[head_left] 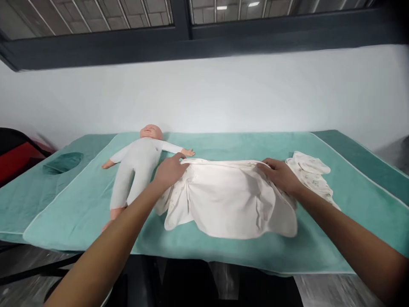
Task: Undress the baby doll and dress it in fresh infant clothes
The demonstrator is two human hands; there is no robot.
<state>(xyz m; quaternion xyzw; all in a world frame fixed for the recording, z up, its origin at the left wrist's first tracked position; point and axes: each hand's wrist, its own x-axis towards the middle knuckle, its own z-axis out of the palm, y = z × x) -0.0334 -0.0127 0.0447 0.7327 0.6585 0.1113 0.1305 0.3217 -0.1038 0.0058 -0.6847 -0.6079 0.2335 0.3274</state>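
A small white baby shirt (223, 200) with a faint print on its sleeves is stretched between my hands over the green bed, its inner side facing me. My left hand (171, 170) is closed on the upper left edge of the shirt, with the thumb and fingers pinching the cloth. At the upper right edge, my right hand (279, 172) grips the fabric the same way. The lower hem hangs loosely toward the front of the bed. Left of the shirt lies a baby doll (137, 164) on its back, arms spread, its lower legs partly hidden by my left forearm.
Another printed white baby garment (313, 179) lies crumpled to the right of my right hand. A green padded cover (358, 213) spreads over the bed, with a face hole (65, 162) at its left end. A white wall and barred window stand behind. A red and black object (15, 155) sits far left.
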